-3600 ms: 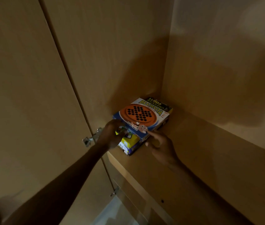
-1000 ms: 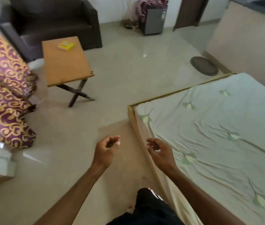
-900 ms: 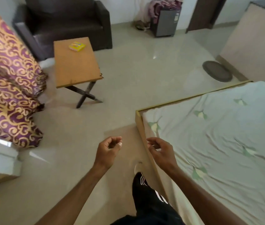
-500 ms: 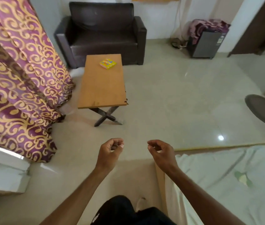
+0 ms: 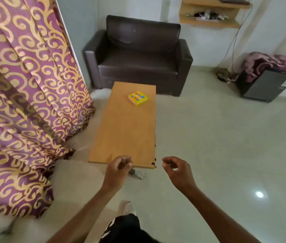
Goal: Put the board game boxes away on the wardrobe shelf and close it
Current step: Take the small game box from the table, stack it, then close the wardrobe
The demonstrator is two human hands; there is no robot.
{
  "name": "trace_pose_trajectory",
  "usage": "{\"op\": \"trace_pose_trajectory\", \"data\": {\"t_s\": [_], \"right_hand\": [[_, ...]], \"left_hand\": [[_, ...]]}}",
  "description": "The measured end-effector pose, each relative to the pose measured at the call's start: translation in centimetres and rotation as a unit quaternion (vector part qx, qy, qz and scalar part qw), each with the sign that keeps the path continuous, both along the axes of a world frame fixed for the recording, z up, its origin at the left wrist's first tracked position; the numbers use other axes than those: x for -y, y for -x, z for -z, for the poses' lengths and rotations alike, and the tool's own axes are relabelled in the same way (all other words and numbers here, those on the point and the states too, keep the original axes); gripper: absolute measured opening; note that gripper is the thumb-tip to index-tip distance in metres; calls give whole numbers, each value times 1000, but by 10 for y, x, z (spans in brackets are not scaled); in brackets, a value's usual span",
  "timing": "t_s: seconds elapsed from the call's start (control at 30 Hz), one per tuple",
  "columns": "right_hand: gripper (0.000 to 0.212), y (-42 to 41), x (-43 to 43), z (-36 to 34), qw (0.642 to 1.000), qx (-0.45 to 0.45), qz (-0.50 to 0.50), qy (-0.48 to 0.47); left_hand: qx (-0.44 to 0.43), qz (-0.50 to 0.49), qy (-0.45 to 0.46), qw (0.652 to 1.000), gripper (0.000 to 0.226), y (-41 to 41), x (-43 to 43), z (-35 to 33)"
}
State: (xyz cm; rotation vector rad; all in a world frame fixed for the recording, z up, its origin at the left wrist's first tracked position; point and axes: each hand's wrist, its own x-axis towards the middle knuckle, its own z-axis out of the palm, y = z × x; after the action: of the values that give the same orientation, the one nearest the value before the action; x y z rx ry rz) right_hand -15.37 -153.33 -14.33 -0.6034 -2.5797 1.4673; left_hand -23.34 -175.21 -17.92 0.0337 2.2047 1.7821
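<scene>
Head view: yellow board game box lies flat near the far end of the wooden worktop, in front of a dark sofa. By the near edge hover the left hand and right hand, fingers loosely curled, holding nothing.

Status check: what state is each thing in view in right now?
Small yellow cardboard game box: closed, lying flat at the far end of the tan wooden table, untouched.
Left hand: loosely curled, holding nothing.
Right hand: loosely curled, holding nothing.
Small dark grey fridge: door shut, purple patterned cloth draped over it.
</scene>
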Motion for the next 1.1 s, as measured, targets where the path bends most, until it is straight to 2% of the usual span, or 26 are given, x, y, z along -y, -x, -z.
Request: {"op": "trace_pose_trajectory", "data": {"t_s": [0.17, 0.27, 0.37, 0.53, 0.63, 0.73, 0.83, 1.0, 1.1], "right_hand": [[14, 143, -38, 6, 1000, 10, -13, -10], [14, 233, -62, 20, 1000, 18, -25, 0], [14, 332, -90, 47, 999, 26, -45, 4], [16, 491, -140, 111, 993, 83, -70, 35], [22, 579, -168, 154, 987, 127, -95, 40], [31, 660, -193, 209, 973, 191, -120, 57], [42, 720, -205, 256, 951, 254, -168, 51], [69, 775, -211, 328, 903, 325, -280, 22], [68, 787, -210, 349, 908, 319, -268, 47]], "left_hand": [[-34, 12, 29, 999, 11, 135, -40, -8], [-47, 10, 39, 998, 23, 221, -70, 0], [-47, -14, 56, 997, 23, 311, -99, 23], [-22, -50, 119, 991, 19, 449, -146, 76], [25, -60, 176, 982, 21, 537, -177, 112], [88, -44, 253, 962, 26, 627, -205, 164], [137, 8, 339, 931, 44, 695, -228, 207], [138, 103, 428, 887, 75, 772, -267, 259], [143, 167, 459, 861, 87, 796, -277, 284]]}}
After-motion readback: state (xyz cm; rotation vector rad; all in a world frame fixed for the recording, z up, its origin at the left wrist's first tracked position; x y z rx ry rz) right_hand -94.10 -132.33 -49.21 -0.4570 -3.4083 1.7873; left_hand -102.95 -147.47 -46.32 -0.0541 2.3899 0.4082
